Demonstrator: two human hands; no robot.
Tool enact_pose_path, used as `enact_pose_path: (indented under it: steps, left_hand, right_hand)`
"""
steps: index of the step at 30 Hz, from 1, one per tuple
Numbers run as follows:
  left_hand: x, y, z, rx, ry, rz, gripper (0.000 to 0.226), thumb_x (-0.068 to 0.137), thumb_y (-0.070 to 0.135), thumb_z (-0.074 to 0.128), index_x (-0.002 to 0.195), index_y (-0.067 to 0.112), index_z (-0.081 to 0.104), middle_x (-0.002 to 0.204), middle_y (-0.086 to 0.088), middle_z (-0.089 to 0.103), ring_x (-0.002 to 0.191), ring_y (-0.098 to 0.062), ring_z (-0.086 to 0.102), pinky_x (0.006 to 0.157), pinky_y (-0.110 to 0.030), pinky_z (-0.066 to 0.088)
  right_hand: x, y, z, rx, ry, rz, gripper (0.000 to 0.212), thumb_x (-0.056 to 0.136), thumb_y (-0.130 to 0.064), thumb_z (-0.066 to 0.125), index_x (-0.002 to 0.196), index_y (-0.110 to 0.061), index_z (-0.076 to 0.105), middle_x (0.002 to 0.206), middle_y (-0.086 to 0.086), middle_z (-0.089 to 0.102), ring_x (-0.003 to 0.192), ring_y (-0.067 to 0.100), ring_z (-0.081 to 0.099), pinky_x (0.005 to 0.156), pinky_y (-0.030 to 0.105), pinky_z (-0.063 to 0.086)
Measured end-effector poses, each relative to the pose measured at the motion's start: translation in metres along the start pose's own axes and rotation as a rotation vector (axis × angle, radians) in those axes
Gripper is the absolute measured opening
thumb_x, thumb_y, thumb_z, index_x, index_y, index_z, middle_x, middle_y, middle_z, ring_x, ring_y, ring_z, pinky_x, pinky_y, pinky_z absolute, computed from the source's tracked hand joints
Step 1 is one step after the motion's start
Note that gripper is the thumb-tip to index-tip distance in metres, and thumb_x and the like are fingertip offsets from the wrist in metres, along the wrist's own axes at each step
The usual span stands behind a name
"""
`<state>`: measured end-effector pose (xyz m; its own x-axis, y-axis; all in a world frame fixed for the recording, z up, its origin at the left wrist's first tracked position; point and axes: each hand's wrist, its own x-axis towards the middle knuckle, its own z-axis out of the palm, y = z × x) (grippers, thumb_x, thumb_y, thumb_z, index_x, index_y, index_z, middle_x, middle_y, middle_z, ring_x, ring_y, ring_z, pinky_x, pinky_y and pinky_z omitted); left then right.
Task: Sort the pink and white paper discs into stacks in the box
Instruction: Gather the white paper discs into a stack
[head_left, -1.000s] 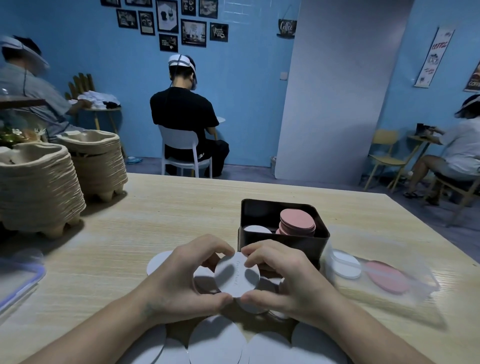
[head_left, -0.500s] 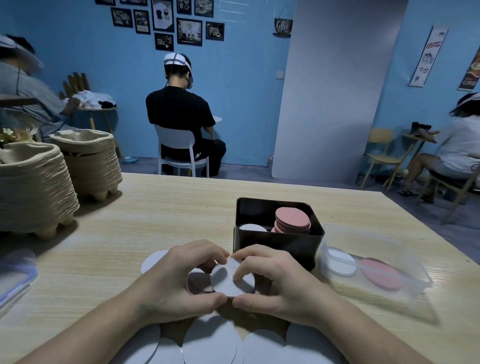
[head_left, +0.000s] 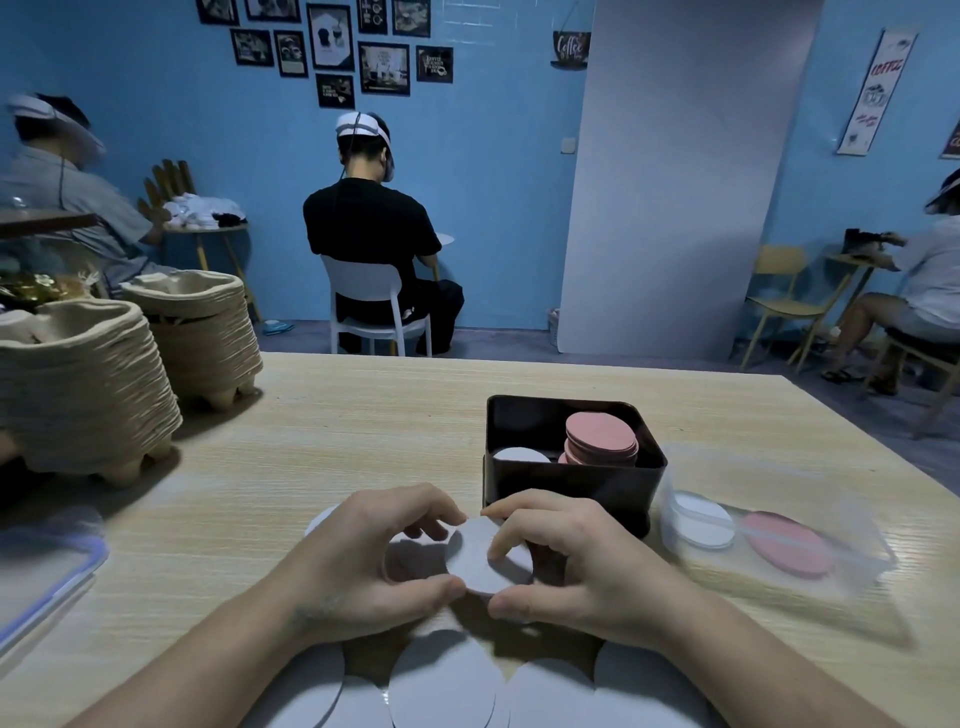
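wooden table (head_left: 337, 447) with loose white discs (head_left: 441, 680) along its near edge; black box (head_left: 571, 483) just beyond the hands, holding a pink stack (head_left: 600, 439) at right and a white stack (head_left: 519, 454) at left; left hand (head_left: 363, 561) and right hand (head_left: 576, 561), fingers curled, together pinching one white disc (head_left: 475, 561) by its rim, just before the box.

Blue walls (head_left: 493, 182) stand far beyond the wooden desk (head_left: 337, 441). Framed pictures (head_left: 332, 41) hang high past the left hand (head_left: 363, 566); a pale panel (head_left: 675, 182) and a yellow chair (head_left: 779, 260) lie past the right hand (head_left: 582, 571). A white chair (head_left: 363, 283) sits between, on greyish floor (head_left: 493, 340).
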<state>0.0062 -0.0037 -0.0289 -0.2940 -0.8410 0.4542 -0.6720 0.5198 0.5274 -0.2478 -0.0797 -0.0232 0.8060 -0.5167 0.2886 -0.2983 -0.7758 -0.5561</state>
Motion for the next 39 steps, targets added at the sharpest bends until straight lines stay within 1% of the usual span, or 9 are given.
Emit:
enact_pose_path:
  steps: [4, 8, 12, 20, 24, 27, 31, 35, 39]
  left_hand:
    - [-0.006, -0.015, -0.016, 0.127, -0.036, -0.072, 0.044, 0.081, 0.051, 0.077, 0.119, 0.036, 0.062, 0.113, 0.025, 0.062, 0.113, -0.003, 0.060, 0.090, -0.031, 0.054]
    - [-0.009, -0.021, -0.017, 0.234, -0.109, -0.121, 0.059, 0.077, 0.061, 0.074, 0.129, 0.041, 0.056, 0.119, 0.030, 0.057, 0.116, 0.005, 0.052, 0.095, -0.024, 0.048]
    - [-0.006, -0.019, -0.009, 0.273, -0.139, -0.129, 0.066, 0.076, 0.069, 0.069, 0.134, 0.040, 0.054, 0.123, 0.030, 0.056, 0.117, 0.008, 0.050, 0.098, -0.025, 0.046]
    - [-0.003, -0.016, -0.006, 0.243, -0.111, -0.124, 0.041, 0.081, 0.055, 0.070, 0.116, 0.039, 0.058, 0.104, 0.017, 0.063, 0.100, -0.003, 0.057, 0.083, -0.032, 0.051]
    - [-0.006, -0.016, -0.014, 0.125, -0.014, -0.100, 0.025, 0.085, 0.045, 0.058, 0.107, 0.034, 0.062, 0.101, 0.015, 0.066, 0.099, -0.012, 0.063, 0.081, -0.038, 0.053]
    - [-0.006, -0.011, -0.016, 0.091, 0.029, -0.064, 0.022, 0.086, 0.043, 0.056, 0.104, 0.032, 0.063, 0.099, 0.014, 0.067, 0.096, -0.014, 0.065, 0.079, -0.037, 0.053]
    - [-0.003, -0.006, -0.012, 0.099, 0.041, -0.014, 0.022, 0.085, 0.041, 0.066, 0.103, 0.030, 0.064, 0.094, 0.014, 0.067, 0.090, -0.013, 0.066, 0.075, -0.037, 0.054]
    - [0.000, -0.001, -0.008, 0.125, 0.040, 0.028, 0.031, 0.082, 0.046, 0.076, 0.104, 0.027, 0.065, 0.094, 0.018, 0.066, 0.088, -0.010, 0.065, 0.075, -0.030, 0.052]
    - [0.002, 0.001, -0.004, 0.154, 0.022, 0.072, 0.040, 0.084, 0.055, 0.077, 0.107, 0.025, 0.064, 0.096, 0.018, 0.065, 0.089, -0.009, 0.064, 0.075, -0.031, 0.053]
  right_hand:
    - [-0.002, 0.002, -0.002, 0.012, -0.002, 0.040, 0.031, 0.081, -0.055, 0.081, 0.098, -0.032, 0.070, 0.130, -0.020, 0.057, 0.105, 0.016, 0.066, 0.089, 0.038, 0.053]
    - [-0.004, 0.004, -0.004, 0.018, 0.010, 0.049, 0.028, 0.081, -0.054, 0.081, 0.095, -0.032, 0.071, 0.128, -0.021, 0.058, 0.108, 0.014, 0.065, 0.089, 0.037, 0.052]
    - [-0.006, 0.005, -0.005, 0.016, 0.015, 0.063, 0.027, 0.081, -0.054, 0.080, 0.092, -0.031, 0.072, 0.127, -0.023, 0.059, 0.105, 0.016, 0.067, 0.087, 0.037, 0.053]
    - [-0.005, 0.003, -0.006, -0.014, 0.020, 0.051, 0.024, 0.080, -0.043, 0.085, 0.088, -0.026, 0.071, 0.119, -0.012, 0.063, 0.115, 0.009, 0.061, 0.092, 0.035, 0.050]
    - [-0.006, 0.002, -0.006, -0.002, 0.025, 0.041, 0.026, 0.078, -0.043, 0.086, 0.087, -0.026, 0.070, 0.117, -0.014, 0.063, 0.113, 0.009, 0.062, 0.092, 0.034, 0.050]
    - [-0.005, 0.003, -0.005, 0.000, 0.017, 0.044, 0.025, 0.081, -0.044, 0.083, 0.090, -0.026, 0.069, 0.118, -0.014, 0.063, 0.112, 0.009, 0.062, 0.092, 0.037, 0.051]
    - [-0.006, 0.003, -0.006, 0.008, 0.045, 0.016, 0.030, 0.084, -0.044, 0.081, 0.105, -0.029, 0.065, 0.118, -0.011, 0.064, 0.112, 0.013, 0.062, 0.092, 0.040, 0.051]
    - [-0.004, 0.001, -0.006, 0.010, 0.056, -0.012, 0.041, 0.087, -0.043, 0.080, 0.122, -0.030, 0.062, 0.121, -0.015, 0.063, 0.116, 0.010, 0.059, 0.097, 0.036, 0.049]
    - [-0.002, 0.001, -0.002, -0.002, 0.047, -0.066, 0.043, 0.089, -0.040, 0.079, 0.128, -0.027, 0.063, 0.127, -0.012, 0.060, 0.120, 0.008, 0.058, 0.100, 0.033, 0.048]
